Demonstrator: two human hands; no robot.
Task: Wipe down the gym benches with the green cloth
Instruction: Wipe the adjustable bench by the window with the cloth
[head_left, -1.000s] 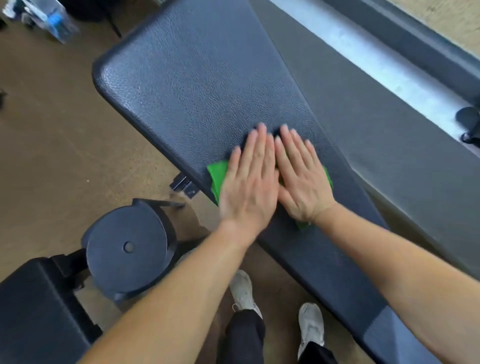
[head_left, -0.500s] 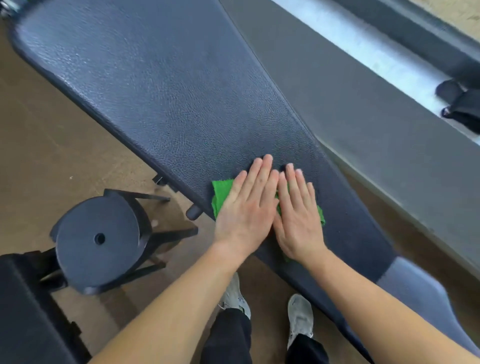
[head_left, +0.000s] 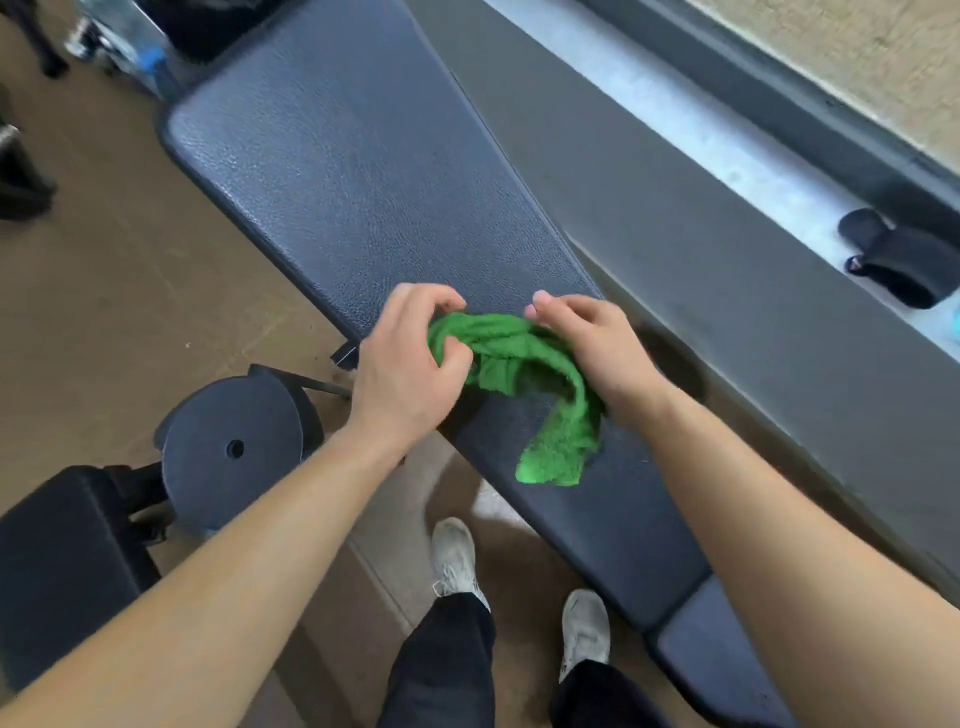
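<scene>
A dark padded gym bench runs from the upper left down to the lower right. Above its middle hangs the green cloth, bunched up between both hands, with one end drooping onto the pad. My left hand grips the cloth's left end with curled fingers. My right hand holds its right part, fingers curled over it.
A round black pad on a metal frame stands left of the bench, beside another black pad. A grey ledge runs along the right, with a dark rolled item on it. Water bottles lie at top left. My shoes are on the brown floor.
Both hands lay flat on the cloth, pressing it on the bench and sliding it toward me. Now they have curled around it and lifted it, bunched, off the pad.
</scene>
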